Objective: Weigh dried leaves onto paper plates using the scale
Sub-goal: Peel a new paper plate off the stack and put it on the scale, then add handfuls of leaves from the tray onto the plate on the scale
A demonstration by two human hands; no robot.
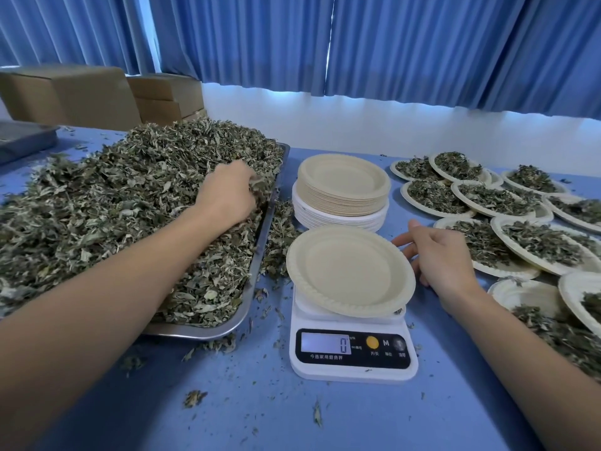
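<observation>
left hand (227,190): grasping dried leaves (130,196) heaped in metal tray (195,333), left | right hand (439,255): relaxed, fingers at right rim of paper plate (349,271) | paper plate: on scale (353,356), centre near, display 0 | filled plates (487,198): right

A blue table (341,415) carried everything. On its left lay a metal tray (201,333) heaped with dried leaves (130,203), with a second tray (22,141) at the far left edge. Near the middle stood a white scale (353,369), and just behind it a stack of paper plates (341,209). Filled plates (510,274) overlapped along the right side. Loose leaf bits (195,398) were scattered over the front.
</observation>
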